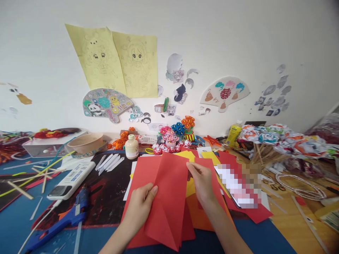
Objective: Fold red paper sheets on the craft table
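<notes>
Red paper [173, 183], already creased but, we judge, with its folds yet to flatten, is held over loose sheets [202, 218] at the near middle of the table [286, 225], our left grip [140, 201] pinching its left side, our right grip [202, 181] its far right corner.

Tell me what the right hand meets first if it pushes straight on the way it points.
The right hand would meet the folded red paper, whose upper right edge it touches. Beyond that, the line seems to run toward the pink flowers, though depth is hard to judge.
</notes>
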Motion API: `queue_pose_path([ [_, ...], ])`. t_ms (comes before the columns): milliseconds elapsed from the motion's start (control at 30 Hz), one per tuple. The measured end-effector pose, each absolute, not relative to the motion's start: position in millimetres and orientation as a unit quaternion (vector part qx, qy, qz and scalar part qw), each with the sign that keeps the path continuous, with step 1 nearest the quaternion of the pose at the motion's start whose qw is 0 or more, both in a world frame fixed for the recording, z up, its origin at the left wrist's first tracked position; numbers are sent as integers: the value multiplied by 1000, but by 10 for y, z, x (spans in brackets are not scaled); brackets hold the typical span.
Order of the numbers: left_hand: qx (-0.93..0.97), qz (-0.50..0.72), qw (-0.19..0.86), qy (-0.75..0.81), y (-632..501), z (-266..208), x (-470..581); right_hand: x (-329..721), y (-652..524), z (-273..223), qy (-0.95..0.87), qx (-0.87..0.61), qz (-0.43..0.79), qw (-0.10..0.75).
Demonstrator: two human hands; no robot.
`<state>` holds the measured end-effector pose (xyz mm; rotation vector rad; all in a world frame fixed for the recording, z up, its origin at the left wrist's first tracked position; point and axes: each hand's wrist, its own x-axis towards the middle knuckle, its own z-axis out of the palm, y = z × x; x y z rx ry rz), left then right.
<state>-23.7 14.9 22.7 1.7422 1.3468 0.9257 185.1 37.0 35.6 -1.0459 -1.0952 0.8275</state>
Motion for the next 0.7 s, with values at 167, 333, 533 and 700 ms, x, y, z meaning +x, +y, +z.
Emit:
queue_pose_path([
  [167, 663, 353, 423, 506, 145, 233, -237, 1854, 377, 354, -473, -470, 364, 650],
  [333, 669, 330, 441, 498, 125, 204, -219, 1872, 384, 346, -447, -468, 368, 668],
  [533, 682, 378, 346, 523, 115, 192, -227, 1879, 387, 340, -447, -458, 379, 668],
  [700, 689, 360, 387, 496, 81, 189, -224, 1909, 415, 322, -414, -470, 357, 693],
])
